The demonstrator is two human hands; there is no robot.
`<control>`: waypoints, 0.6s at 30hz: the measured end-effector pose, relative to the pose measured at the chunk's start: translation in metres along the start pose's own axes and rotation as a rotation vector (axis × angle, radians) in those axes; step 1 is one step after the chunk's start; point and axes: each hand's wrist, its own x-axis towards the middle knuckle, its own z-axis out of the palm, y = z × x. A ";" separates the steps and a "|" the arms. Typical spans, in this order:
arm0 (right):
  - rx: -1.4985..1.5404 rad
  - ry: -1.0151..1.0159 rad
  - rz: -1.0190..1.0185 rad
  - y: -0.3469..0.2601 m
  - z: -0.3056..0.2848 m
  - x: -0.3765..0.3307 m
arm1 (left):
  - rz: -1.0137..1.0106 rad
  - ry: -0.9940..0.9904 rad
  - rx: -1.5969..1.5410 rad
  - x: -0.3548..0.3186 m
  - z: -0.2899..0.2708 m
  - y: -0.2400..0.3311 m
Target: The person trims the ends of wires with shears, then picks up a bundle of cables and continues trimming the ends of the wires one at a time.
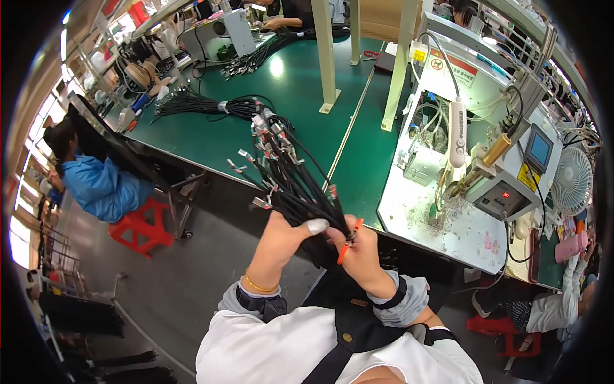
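A thick bundle of black cables with light connector ends is held up in front of me, over the near edge of the green bench. Closed around its lower part is my left hand, the thumb wearing a white cover. My right hand is closed against the bundle's right side. A small orange-handled hand tool sticks out of its fingers; its working end cannot be made out. The connector ends fan out above my hands, away from me.
More black cable bundles lie on the green bench, which carries pale upright posts. At right stands a bench machine with a small screen, beside a fan. A person in blue sits at left; others work farther off.
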 end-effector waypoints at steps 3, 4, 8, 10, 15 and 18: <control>0.127 0.058 0.100 0.003 -0.011 -0.003 | 0.071 0.188 0.238 0.004 -0.033 0.002; 0.197 0.054 0.133 -0.002 -0.016 -0.003 | 0.077 0.322 0.006 0.007 -0.047 0.012; 0.348 0.071 0.201 -0.012 -0.021 -0.003 | 0.024 0.168 -0.326 0.011 -0.054 -0.003; 0.357 0.112 0.199 -0.010 -0.018 0.002 | -0.006 0.022 -0.371 0.012 -0.035 -0.009; -0.251 0.066 0.009 0.000 -0.014 0.007 | 0.017 -0.108 -0.218 0.004 0.044 -0.009; -0.150 0.001 0.052 0.006 -0.012 -0.001 | 0.059 -0.081 -0.237 0.004 0.049 -0.004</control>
